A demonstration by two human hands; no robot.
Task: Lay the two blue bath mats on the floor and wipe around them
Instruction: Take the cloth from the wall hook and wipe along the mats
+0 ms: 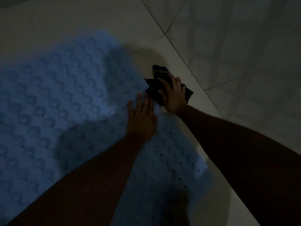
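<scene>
Blue rubbery bath mat with rows of round suction-cup bumps [65,103] lies spread on the white tiled floor [228,46]. A second blue mat dotted with small holes [171,160] sits right next to it, nearer the person. Can't tell if the two overlap or just touch, the light's really dim.

The left hand [141,118] lies flat, fingers straight, pressing down near the mat's edge and holding nothing. The right hand [173,95] has its fingers spread over a dark plaid rag [154,75], pushing it onto the tile just beside that edge rather than clutching it.

What could go wrong, imo: the rag is so close to the edge that a sweep toward it could snag the corner and fold or shove the mat, especially if the left hand lets up. If those bumps are suction cups facing up, the mat is probably upside down and won't grip. Dark room also means missed patches of tile, and damp tile is slippery for a person leaning on both palms.
</scene>
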